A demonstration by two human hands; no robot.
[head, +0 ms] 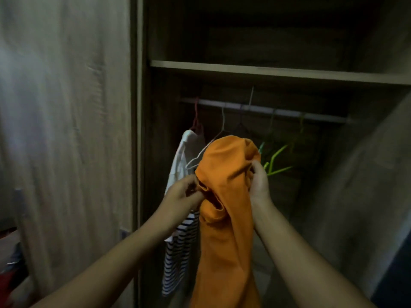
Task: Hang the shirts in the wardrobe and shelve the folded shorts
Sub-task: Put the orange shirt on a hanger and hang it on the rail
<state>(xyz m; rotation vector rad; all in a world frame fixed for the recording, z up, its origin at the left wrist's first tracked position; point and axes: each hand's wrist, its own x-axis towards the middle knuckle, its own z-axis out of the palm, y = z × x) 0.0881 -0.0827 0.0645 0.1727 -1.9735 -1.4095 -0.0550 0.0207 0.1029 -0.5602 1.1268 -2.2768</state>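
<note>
An orange shirt [226, 196] hangs bunched in front of the open wardrobe. My left hand [184, 192] pinches its fabric at the left side. On the right side, my right hand [259, 181] grips the cloth. A white wire hanger [200, 154] pokes out from the shirt's upper left, its hook reaching up toward the rail [264, 110]. A white and navy-striped shirt [180, 247] hangs on a red hanger [196, 121] at the rail's left end, just behind my left hand.
Green empty hangers [275, 161] hang on the rail to the right of the orange shirt. A wooden shelf [266, 71] spans the wardrobe above the rail. The wardrobe door [66, 130] stands at the left, and a pale wall [367, 185] at the right.
</note>
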